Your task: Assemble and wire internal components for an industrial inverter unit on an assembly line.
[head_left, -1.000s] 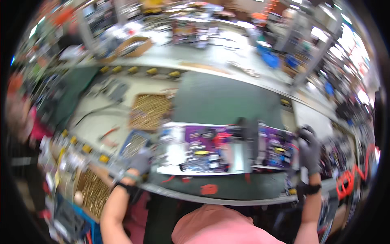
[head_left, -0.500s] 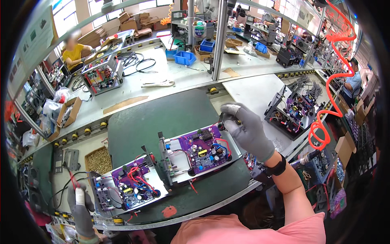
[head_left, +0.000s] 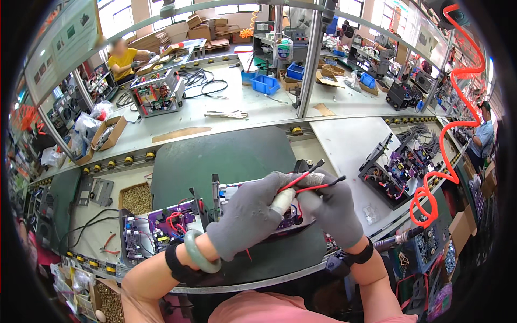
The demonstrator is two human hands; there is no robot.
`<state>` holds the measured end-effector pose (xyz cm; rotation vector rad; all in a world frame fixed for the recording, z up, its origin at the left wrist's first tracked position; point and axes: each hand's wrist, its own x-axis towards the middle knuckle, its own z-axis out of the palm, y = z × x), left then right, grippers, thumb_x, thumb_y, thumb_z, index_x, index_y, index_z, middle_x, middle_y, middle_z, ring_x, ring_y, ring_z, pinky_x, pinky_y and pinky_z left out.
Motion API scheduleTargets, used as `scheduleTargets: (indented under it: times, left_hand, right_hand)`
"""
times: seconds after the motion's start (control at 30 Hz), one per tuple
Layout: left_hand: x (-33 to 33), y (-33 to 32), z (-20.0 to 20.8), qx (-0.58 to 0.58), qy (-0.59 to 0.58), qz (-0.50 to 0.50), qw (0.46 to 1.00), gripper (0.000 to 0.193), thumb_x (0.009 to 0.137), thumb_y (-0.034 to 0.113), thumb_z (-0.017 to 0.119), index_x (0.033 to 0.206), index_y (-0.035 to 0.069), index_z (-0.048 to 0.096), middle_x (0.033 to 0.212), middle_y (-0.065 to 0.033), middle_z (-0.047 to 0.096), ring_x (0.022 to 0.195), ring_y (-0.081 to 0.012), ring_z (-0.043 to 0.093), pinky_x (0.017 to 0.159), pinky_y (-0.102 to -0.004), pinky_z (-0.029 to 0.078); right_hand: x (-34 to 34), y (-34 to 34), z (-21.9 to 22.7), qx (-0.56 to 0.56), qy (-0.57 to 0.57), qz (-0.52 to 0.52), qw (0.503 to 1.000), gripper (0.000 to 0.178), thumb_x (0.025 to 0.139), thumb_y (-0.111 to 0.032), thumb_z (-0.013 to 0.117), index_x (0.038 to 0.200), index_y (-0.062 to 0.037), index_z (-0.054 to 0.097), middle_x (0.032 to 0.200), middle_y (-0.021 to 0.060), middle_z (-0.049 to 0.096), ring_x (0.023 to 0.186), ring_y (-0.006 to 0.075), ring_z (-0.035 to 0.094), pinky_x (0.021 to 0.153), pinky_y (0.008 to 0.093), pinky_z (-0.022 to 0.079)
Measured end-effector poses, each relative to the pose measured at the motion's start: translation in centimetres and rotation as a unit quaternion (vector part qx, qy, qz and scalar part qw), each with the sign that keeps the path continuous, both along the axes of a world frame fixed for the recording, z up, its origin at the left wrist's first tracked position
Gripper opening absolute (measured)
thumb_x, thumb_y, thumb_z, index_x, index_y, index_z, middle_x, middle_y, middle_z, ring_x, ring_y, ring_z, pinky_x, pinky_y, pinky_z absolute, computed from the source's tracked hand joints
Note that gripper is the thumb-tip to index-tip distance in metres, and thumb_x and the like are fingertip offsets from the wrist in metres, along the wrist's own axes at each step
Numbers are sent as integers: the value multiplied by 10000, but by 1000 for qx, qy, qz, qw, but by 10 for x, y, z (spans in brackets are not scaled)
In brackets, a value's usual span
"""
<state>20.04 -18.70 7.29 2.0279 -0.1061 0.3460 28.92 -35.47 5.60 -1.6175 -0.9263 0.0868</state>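
Note:
Both my hands wear grey gloves with white wrapping on some fingers, and they meet over the right-hand chassis. My left hand [head_left: 250, 212] pinches a pair of red wires [head_left: 319, 187] with black ends, which stick out up and to the right. Close against it, my right hand [head_left: 339, 212] has its fingers closed at the same wires. Beneath them, the metal chassis with a purple circuit board [head_left: 291, 219] is mostly hidden. A second open chassis with a purple board [head_left: 161, 229] lies to its left, partly behind my left forearm. Red-handled pliers [head_left: 111, 245] lie farther left.
A green mat [head_left: 215, 153] lies under the chassis. Left of it stands a box of small brass-coloured parts [head_left: 136, 199]. Another open unit [head_left: 398, 167] is at the right, near a hanging orange coiled hose [head_left: 449, 129]. A person in yellow [head_left: 123, 63] works at the back left.
My left hand has left the pliers at the far left and come across to the right chassis. My right hand has moved down and nearer, and the red wires now stand up between both hands.

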Motion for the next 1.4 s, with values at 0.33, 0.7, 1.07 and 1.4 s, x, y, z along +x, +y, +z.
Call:
scheduleTargets:
  times: [0.33,0.7,1.07,1.4]
  left_hand:
    - [13,5,-23,95,-25,53,994,129,950,86,634,1051,10,658,675,-136,630,591,-176,591,590,-342,485]
    - [5,14,-34,-4,2,-18,1000,134,951,125,632,1055,44,658,726,-187,623,667,-346,647,616,-395,483]
    - [35,55,-30,181,190,51,964,471,1010,433,490,885,54,741,923,-169,691,856,-301,672,766,-412,503]
    - [36,65,-42,29,164,-32,986,291,976,237,519,1040,-10,658,934,-225,690,901,-364,675,829,-441,505]
  right_hand:
    - [19,-2,-21,58,178,-17,982,197,943,-156,663,1012,24,705,825,0,661,782,70,589,710,252,498]
    - [36,1,-18,-42,41,77,995,97,839,-26,716,934,-25,735,795,38,658,729,90,629,645,255,496]
    - [58,16,-46,-251,-367,65,893,119,695,-171,786,793,-159,720,888,16,636,911,251,604,803,401,467]
    - [60,17,-49,-268,-397,35,877,89,708,-138,766,773,-129,706,854,44,641,841,265,615,751,400,493]
